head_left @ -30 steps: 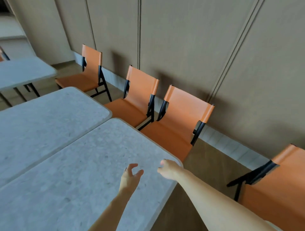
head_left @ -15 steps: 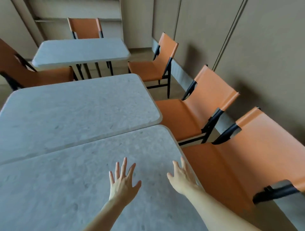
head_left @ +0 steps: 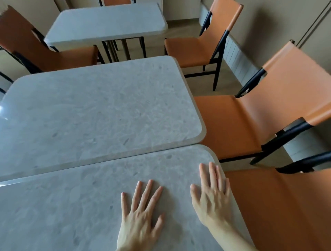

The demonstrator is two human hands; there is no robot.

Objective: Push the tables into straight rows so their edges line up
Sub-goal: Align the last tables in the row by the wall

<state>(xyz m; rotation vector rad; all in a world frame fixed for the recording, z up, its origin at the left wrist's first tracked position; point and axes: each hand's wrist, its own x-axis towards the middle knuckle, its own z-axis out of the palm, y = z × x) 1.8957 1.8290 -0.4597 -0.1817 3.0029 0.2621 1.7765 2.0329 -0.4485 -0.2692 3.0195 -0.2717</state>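
near table [head_left: 71, 206] juts right past middle table [head_left: 100, 111]; both hands [head_left: 141, 220] [head_left: 213, 195] flat, fingers spread.

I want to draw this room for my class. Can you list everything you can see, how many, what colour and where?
Tables: three, grey stone-look tops. Nearest table under the hands; middle table beside it along its far edge, its right end a little short of the nearest one's; far table at the top, apart from them.
Chairs: at least five, orange with black frames. Three along the right wall: far one, middle one, nearest one. One at upper left; one partly hidden behind the far table.
Wall: beige panels, right side.
Floor: brownish, between chairs.
Hands: two, bare. Left hand flat on the nearest table; right hand flat at its right edge.
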